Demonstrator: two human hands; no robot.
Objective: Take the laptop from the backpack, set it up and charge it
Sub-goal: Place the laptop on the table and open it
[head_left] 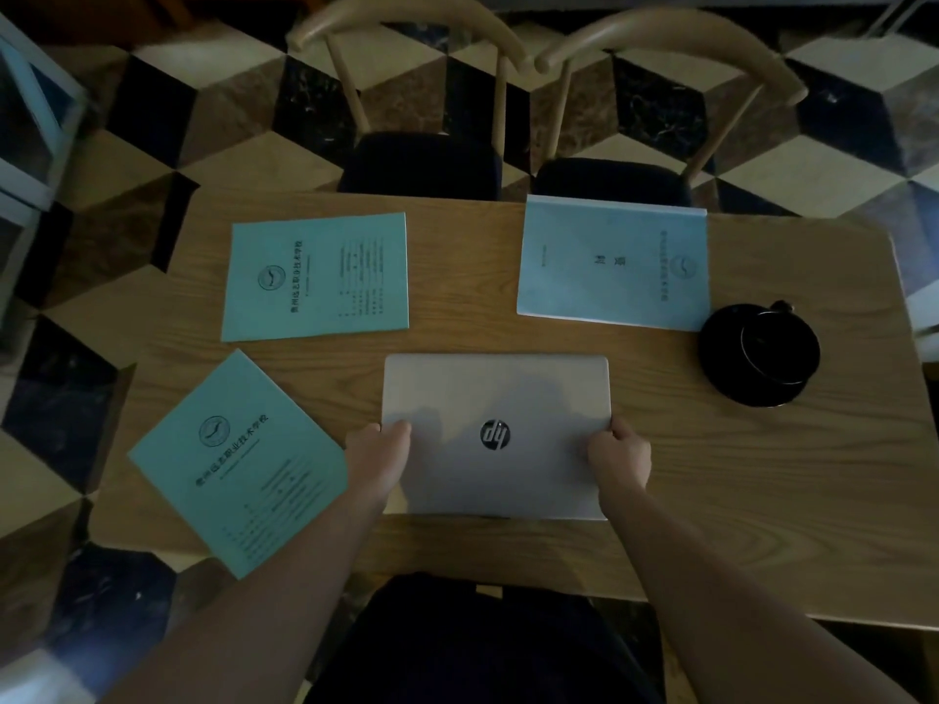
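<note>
**Closed laptop flat on table, gripped at both side edges**

Dim room, cube-patterned floor; wooden table (762,500). Silver laptop (495,393) lies closed at the near centre, logo up. Left hand (378,452) grasps its left edge, right hand (620,457) its right edge. Three green booklets (315,276) and a black cup on saucer (759,354) lie apart from it.

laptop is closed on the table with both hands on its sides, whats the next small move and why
Probably lift the lid. The laptop lies flat and closed on the table, the left hand and right hand each holding a side edge. No charger is in view.
</note>
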